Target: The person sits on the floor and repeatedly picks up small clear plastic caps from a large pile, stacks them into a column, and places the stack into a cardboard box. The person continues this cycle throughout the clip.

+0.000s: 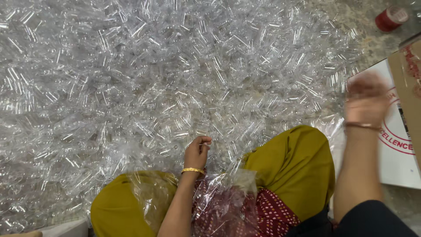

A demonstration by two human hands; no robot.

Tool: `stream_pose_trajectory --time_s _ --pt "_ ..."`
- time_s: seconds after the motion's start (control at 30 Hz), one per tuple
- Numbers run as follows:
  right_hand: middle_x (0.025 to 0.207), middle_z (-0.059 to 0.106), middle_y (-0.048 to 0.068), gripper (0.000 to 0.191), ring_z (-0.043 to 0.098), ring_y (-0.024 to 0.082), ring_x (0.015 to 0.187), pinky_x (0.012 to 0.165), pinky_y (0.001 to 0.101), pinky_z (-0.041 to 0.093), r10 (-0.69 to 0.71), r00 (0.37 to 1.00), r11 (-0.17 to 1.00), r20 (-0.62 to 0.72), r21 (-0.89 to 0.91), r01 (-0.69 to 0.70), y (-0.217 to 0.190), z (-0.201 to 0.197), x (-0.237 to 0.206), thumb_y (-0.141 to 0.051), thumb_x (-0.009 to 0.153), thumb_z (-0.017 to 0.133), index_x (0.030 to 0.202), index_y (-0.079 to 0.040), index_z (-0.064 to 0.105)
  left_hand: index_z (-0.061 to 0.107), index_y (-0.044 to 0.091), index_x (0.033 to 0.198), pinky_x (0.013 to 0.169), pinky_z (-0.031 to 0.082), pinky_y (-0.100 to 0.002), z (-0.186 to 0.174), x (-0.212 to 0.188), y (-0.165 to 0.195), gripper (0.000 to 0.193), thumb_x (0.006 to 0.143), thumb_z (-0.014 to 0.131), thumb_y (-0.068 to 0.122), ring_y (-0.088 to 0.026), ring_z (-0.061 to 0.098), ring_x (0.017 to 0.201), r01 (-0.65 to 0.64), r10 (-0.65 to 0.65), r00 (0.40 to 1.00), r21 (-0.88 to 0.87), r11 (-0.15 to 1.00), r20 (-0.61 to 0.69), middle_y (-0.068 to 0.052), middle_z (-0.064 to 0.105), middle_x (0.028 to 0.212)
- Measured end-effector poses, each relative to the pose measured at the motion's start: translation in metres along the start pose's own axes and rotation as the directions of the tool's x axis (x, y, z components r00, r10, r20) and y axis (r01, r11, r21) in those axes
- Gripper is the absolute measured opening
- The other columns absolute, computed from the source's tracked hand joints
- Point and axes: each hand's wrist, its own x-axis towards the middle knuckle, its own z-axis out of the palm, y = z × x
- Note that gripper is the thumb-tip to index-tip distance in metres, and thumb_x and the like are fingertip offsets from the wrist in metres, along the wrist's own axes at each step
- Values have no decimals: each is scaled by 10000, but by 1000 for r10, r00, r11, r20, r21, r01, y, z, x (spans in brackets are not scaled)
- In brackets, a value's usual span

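Note:
A huge heap of small clear plastic pieces (166,74) covers the floor in front of me. My left hand (197,151), with a gold bangle on the wrist, has its fingers closed on a small clear piece at the near edge of the heap. My right hand (366,98) is raised and blurred over a white cardboard box (397,153) at the right; whether it holds anything cannot be made out. More clear pieces lie in a clear plastic sheet (226,193) on my lap, between my knees in mustard-yellow trousers (294,162).
A red-capped container (391,18) lies on the bare stone floor at the top right. A brown cardboard flap (410,83) stands along the right edge, above the white box. The heap fills the whole left and middle of the view.

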Motion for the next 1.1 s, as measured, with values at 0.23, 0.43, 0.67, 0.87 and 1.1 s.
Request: stream_pose_trajectory --time_s 0.23,0.43,0.67,0.87,1.1 --pt "1294 699 114 368 681 307 1162 1043 402 514 665 680 -65 309 -883 465 295 47 -70 -145 994 547 1339 -179 668 690 37 1124 773 583 -292 -2 5 2 232 946 541 27 -159 758 855 4 -5 1000 -66 998 -16 -77 780 1021" --pt "1419 542 52 624 465 321 1265 999 555 391 633 748 -472 197 -667 576 361 109 -84 -128 778 666 1389 -153 541 690 35 1115 758 586 -292 -4 11 -1 200 974 552 66 -148 762 838 40 -44 998 -78 996 -52 -87 784 999" --pt "1340 560 59 538 489 302 1265 1052 519 376 547 732 -260 406 -749 610 311 134 -127 -154 799 734 1308 -194 564 573 75 1291 720 607 -291 -5 24 -5 305 998 531 151 -152 743 816 16 -71 973 -242 970 -219 -106 711 1039" --pt "1529 432 191 647 451 417 1415 1167 503 410 418 617 255 666 -738 624 262 136 -194 32 867 630 1465 -97 421 542 126 1378 699 613 -301 -5 22 2 429 1005 553 338 -169 700 780 207 -249 969 -592 779 11 -93 657 1071" --pt "1480 574 121 460 625 338 1313 1085 446 527 463 794 149 394 -918 369 277 110 -125 -38 981 491 1421 -152 559 515 119 1404 792 620 -314 -10 18 6 469 957 610 224 -149 698 925 42 -104 993 -683 730 -50 -52 596 1195"
